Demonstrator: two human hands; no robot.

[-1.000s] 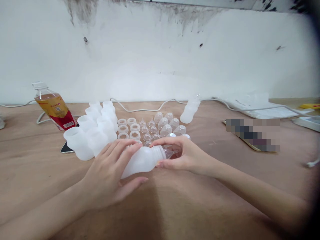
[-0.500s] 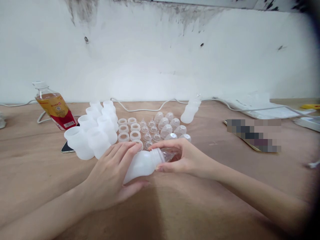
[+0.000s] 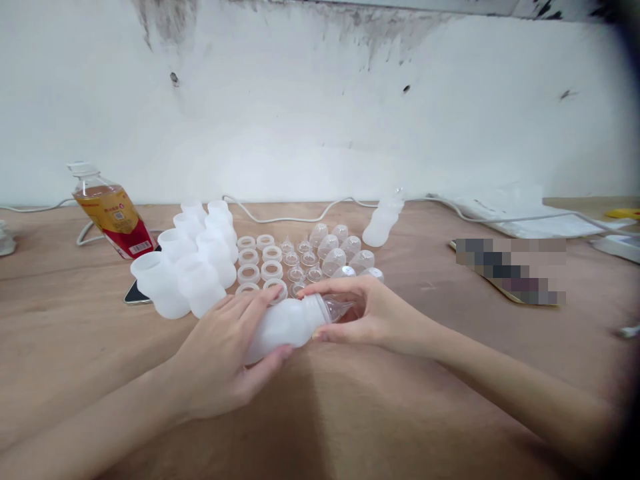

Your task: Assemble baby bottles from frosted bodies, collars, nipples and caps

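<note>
A white baby bottle (image 3: 283,328) is held tilted over the table, its neck pointing right. My left hand (image 3: 233,347) is wrapped round the bottle's body, thumb below and fingers above. The fingers of my right hand (image 3: 365,310) grip the collar ring (image 3: 316,312) at the neck, and a clear nipple (image 3: 340,308) sticks out of it toward the palm. Just beyond my hands lie rows of white collar rings (image 3: 249,273), clear nipples (image 3: 309,259) and clear dome caps (image 3: 334,261). Open white bottles (image 3: 163,283) stand in rows to the left.
An assembled bottle (image 3: 383,220) stands near the wall. A drink bottle (image 3: 117,217) is at far left, with a dark phone (image 3: 136,293) partly behind the white bottles. A cable (image 3: 295,221) runs along the wall. Plastic bags (image 3: 505,213) and a blurred flat object (image 3: 510,273) lie right.
My left thumb has moved up against the bottle's side, and the left fingers have shifted slightly on it. The right hand keeps its grip at the collar ring almost unmoved.
</note>
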